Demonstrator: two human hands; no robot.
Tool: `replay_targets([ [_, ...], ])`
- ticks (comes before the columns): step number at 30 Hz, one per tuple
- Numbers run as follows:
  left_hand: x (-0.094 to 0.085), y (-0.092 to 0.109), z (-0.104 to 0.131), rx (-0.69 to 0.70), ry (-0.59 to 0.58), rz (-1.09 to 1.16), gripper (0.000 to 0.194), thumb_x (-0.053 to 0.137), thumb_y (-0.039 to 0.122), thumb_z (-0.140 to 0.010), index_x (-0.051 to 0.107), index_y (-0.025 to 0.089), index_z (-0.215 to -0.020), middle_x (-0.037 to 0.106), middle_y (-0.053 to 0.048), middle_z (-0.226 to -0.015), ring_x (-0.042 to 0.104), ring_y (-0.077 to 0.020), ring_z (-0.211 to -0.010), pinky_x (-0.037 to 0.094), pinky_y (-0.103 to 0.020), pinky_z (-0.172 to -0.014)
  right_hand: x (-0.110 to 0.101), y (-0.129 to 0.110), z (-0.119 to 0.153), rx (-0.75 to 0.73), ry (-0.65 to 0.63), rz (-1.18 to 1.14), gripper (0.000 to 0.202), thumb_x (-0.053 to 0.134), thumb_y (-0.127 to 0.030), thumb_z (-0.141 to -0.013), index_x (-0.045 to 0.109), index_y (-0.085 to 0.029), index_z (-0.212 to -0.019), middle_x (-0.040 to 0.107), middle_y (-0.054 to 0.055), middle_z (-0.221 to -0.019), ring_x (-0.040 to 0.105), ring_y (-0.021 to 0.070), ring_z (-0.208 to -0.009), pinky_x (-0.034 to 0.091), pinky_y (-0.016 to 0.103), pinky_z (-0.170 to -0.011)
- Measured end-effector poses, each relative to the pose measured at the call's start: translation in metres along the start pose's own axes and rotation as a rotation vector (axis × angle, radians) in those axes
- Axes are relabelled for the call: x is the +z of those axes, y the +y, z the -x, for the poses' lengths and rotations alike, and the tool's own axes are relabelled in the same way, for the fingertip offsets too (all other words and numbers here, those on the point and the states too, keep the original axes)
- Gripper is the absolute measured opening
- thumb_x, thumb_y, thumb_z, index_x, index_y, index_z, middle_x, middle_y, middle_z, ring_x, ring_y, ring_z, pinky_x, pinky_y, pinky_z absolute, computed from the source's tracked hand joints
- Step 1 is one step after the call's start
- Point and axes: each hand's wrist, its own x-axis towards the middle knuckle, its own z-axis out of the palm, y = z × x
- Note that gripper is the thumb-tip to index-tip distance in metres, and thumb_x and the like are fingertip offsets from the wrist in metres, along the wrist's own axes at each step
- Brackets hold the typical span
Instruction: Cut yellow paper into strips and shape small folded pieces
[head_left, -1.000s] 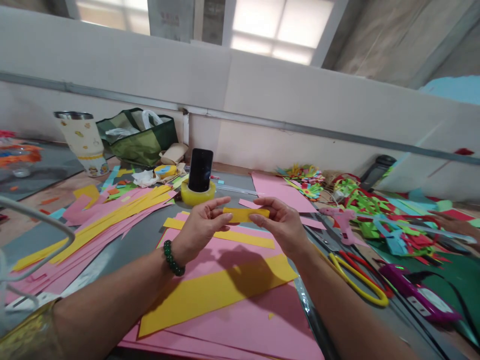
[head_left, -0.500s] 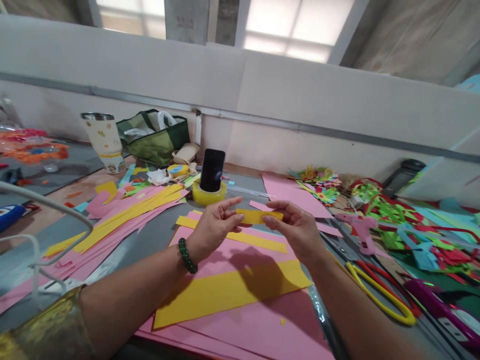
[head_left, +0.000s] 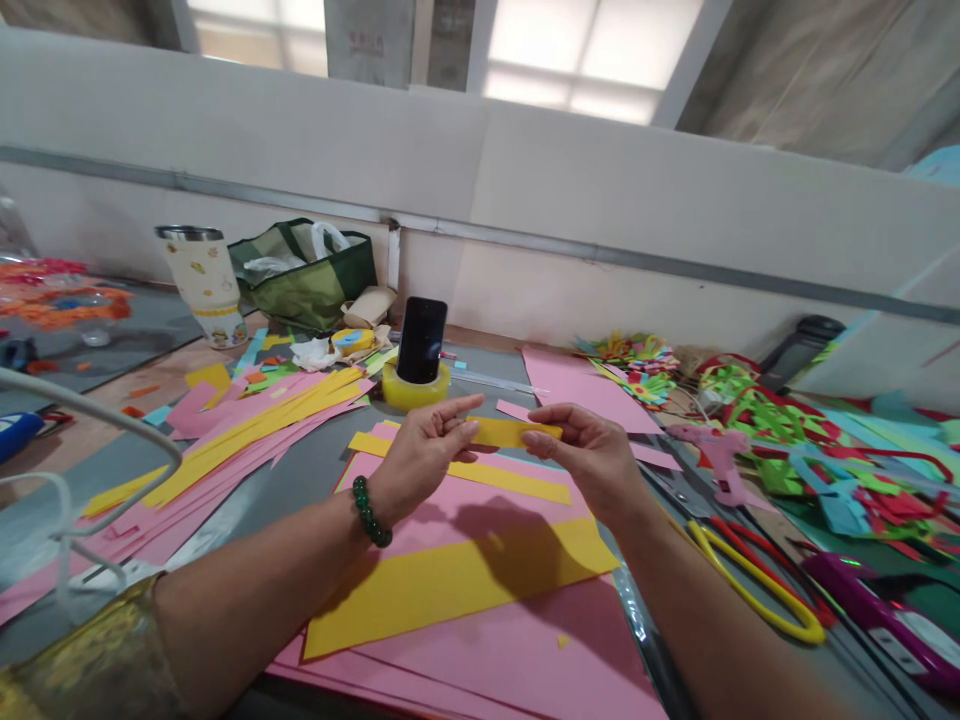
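Note:
Both hands pinch a short yellow paper strip (head_left: 499, 433), held level above the stacked sheets. My left hand (head_left: 427, 450) grips its left end between thumb and fingers, index finger stretched out. On the right end, my right hand (head_left: 589, 455) has its thumb in front and fingers behind. Below lie a long narrow yellow strip (head_left: 517, 483) and a wider yellow sheet (head_left: 450, 585), both resting on pink paper (head_left: 525, 655). The hands cast a shadow over them. A small pink strip (head_left: 513, 410) shows just behind the held piece.
A phone (head_left: 422, 340) stands in a yellow tape roll (head_left: 405, 388). Scissors (head_left: 757, 580), a pink glue gun (head_left: 716, 455) and a purple tool (head_left: 885, 620) lie on the right. Cut strips (head_left: 247, 430), a tumbler (head_left: 201, 285) and a green bag (head_left: 307, 275) are on the left. White cables (head_left: 169, 455) arch nearby.
The view has shifted very slightly. Both hands still hold the yellow strip in nearly the same place, and nothing has been let go.

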Motion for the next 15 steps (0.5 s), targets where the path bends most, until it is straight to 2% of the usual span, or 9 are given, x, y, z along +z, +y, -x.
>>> replay_targets([
  [4, -0.0041, -0.0029, -0.0018, 0.098, 0.011, -0.073, 0.033, 0.066, 0.028, -0.077, 0.066, 0.012, -0.107, 0.071, -0.004, -0.079, 0.069, -0.0157, -0.074, 0.053, -0.021, -0.063, 0.0008, -0.0001, 0.0, 0.059, -0.006, -0.051, 0.032, 0.084, -0.034, -0.053, 0.068, -0.017, -0.076, 0.068, 0.0, -0.063, 0.061, 0.0123, -0.056, 0.051, 0.027, -0.059],
  [7, -0.0055, -0.0037, -0.0018, 0.139, 0.01, -0.109, 0.029, 0.067, 0.034, -0.075, 0.069, 0.013, -0.095, 0.07, -0.003, -0.077, 0.067, -0.0146, -0.07, 0.054, -0.023, -0.062, 0.001, -0.0001, -0.0001, 0.073, -0.004, -0.068, 0.033, 0.084, -0.034, -0.052, 0.068, -0.017, -0.075, 0.067, -0.001, -0.06, 0.061, 0.0123, -0.054, 0.051, 0.028, -0.058],
  [10, -0.0049, -0.0032, -0.0013, 0.149, 0.006, -0.113, 0.03, 0.067, 0.036, -0.074, 0.069, 0.014, -0.094, 0.069, -0.002, -0.076, 0.066, -0.014, -0.068, 0.055, -0.023, -0.062, 0.0005, 0.0005, -0.0005, 0.073, -0.008, -0.072, 0.032, 0.084, -0.034, -0.052, 0.068, -0.016, -0.073, 0.067, 0.0, -0.061, 0.062, 0.0121, -0.055, 0.051, 0.027, -0.058],
  [15, -0.0039, -0.0042, -0.0008, 0.128, 0.0, -0.092, 0.033, 0.067, 0.036, -0.076, 0.067, 0.013, -0.101, 0.071, -0.005, -0.083, 0.069, -0.0179, -0.077, 0.055, -0.025, -0.065, 0.0012, -0.0002, 0.0, 0.052, -0.009, -0.057, 0.031, 0.083, -0.034, -0.052, 0.068, -0.017, -0.073, 0.067, 0.0, -0.062, 0.062, 0.0122, -0.056, 0.052, 0.027, -0.058],
])
